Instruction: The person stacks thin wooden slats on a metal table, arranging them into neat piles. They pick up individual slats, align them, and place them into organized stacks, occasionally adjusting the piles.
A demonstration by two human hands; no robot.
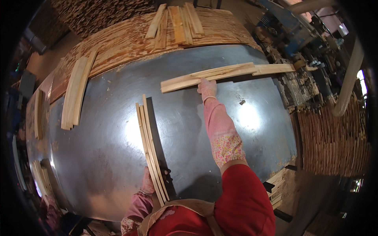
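Note:
My left hand (147,181), in a pinkish work glove, is closed on a few thin wooden strips (148,139) standing on edge near my body. Their lower ends run down to my apron. My right arm, in a red sleeve and a pink flowered sleeve cover, stretches forward over the metal tabletop (181,129). At its end my right hand (207,89) grips the near edge of a pale wooden board (208,76). Its fingers are partly hidden by the board. Beyond that board's right end, another wooden strip (273,69) reaches toward the machinery.
Wooden boards (75,92) lie at the left, and several more (179,25) at the back on a plywood sheet (118,39). Machinery (291,74) borders the right side, above stacked brown wood sheets (330,141). At lower left, another person's hand (49,202) is beside boards.

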